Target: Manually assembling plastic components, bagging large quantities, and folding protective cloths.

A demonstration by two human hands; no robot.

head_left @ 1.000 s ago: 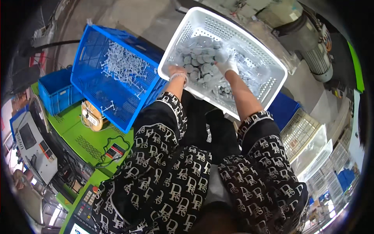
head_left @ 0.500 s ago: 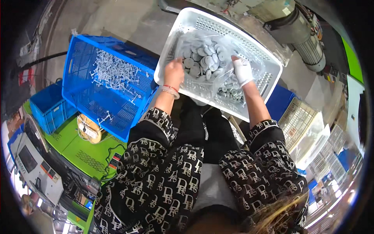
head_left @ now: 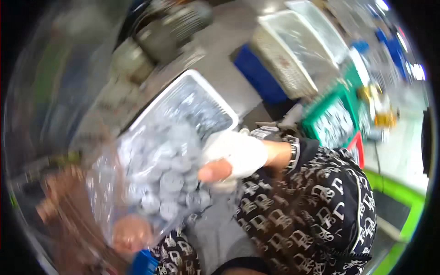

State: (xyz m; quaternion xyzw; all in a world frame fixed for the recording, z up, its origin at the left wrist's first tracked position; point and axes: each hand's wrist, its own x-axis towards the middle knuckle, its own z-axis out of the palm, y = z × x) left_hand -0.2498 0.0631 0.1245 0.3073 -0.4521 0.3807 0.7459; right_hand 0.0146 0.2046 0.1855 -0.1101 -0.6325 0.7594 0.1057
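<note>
A clear plastic bag (head_left: 172, 181) full of round grey discs is held up close over my lap. My right hand (head_left: 233, 158), wrapped in white with its bare thumb showing, closes on the bag's right side. At the bag's lower left, my left hand (head_left: 130, 233) grips the plastic; film and blur partly cover its fingers. Just beyond the bag stands the white perforated basket (head_left: 213, 91), with small grey parts inside that are too smeared to make out.
Pale crates (head_left: 286, 50) and a blue bin (head_left: 259, 73) stand beyond at the right. Nearer on the right is a green crate (head_left: 311, 121) of light parts, beside a red container (head_left: 359, 149). A grey motor (head_left: 183, 20) lies far off. Something brown and blurred (head_left: 68, 201) fills the lower left.
The bag of discs has come up out of the white basket toward me, with both hands on it. My view has swung to the right; the blue crate of parts has left it.
</note>
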